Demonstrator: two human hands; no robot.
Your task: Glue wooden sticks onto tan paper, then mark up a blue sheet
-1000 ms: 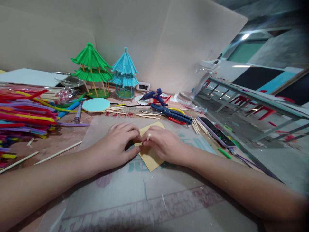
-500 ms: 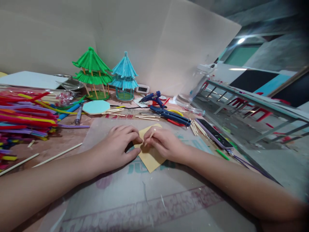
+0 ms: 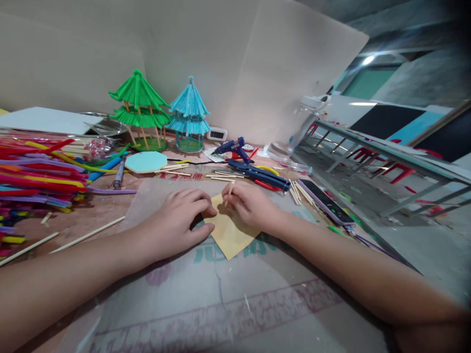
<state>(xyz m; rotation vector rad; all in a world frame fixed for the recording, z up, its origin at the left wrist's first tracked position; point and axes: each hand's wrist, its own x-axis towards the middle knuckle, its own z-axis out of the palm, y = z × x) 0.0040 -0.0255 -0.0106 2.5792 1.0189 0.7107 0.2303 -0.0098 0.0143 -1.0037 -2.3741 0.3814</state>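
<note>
A yellow square of paper or card (image 3: 231, 241) lies cornerwise on the plastic-covered table in front of me. My left hand (image 3: 184, 218) rests at its left edge, thumb and fingers apart, the fingertips touching the sheet. In my right hand (image 3: 248, 203) a short thin wooden stick (image 3: 229, 193) is pinched between thumb and fingers, held nearly upright over the upper part of the sheet. Whether its lower tip touches the sheet I cannot tell.
Behind my hands lie wire cutters (image 3: 259, 174), a blue glue gun (image 3: 233, 148) and loose sticks (image 3: 176, 169). Green (image 3: 140, 113) and blue (image 3: 190, 117) pagoda models stand at the back. Pipe cleaners (image 3: 40, 181) heap up at left; a phone (image 3: 324, 201) lies at right.
My right hand has moved up and slightly right with the stick, which stands more upright. More of the yellow sheet shows. The left hand has stayed at the sheet's left edge.
</note>
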